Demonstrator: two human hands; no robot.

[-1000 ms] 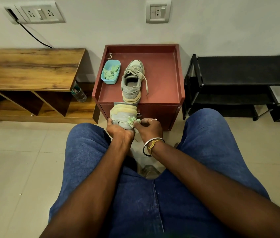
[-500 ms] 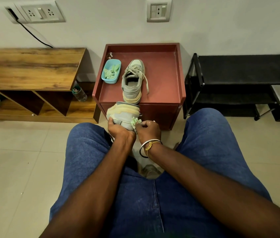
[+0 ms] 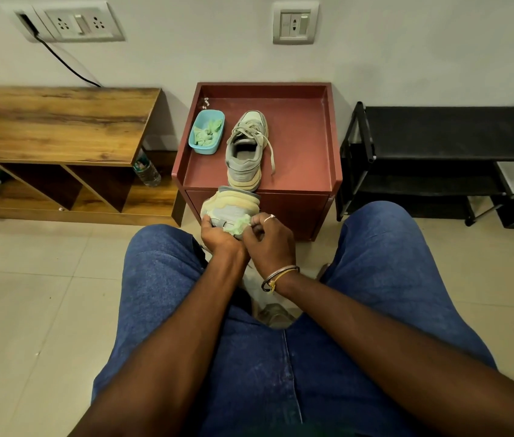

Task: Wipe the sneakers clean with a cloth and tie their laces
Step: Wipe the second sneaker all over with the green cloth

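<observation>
My left hand [image 3: 219, 236] grips a grey and cream sneaker [image 3: 229, 205] by its heel end, held up between my knees in front of the red stand. My right hand [image 3: 267, 242] pinches a small green cloth [image 3: 240, 223] against the sneaker's heel. Most of the held sneaker is hidden behind my hands. The second sneaker [image 3: 247, 149] stands upright on the red stand [image 3: 299, 143], heel toward me, its laces loose and one hanging to the right.
A light blue tub [image 3: 199, 145] with green cloth pieces sits left of the second sneaker. A wooden bench [image 3: 54, 124] stands at the left with a bottle [image 3: 147, 171] beside it. A black rack [image 3: 438, 143] is at the right. Tiled floor surrounds my knees.
The held sneaker has tilted slightly to the left. My right hand has shifted the green cloth a little leftward across the heel. The sneaker on the stand has not moved.
</observation>
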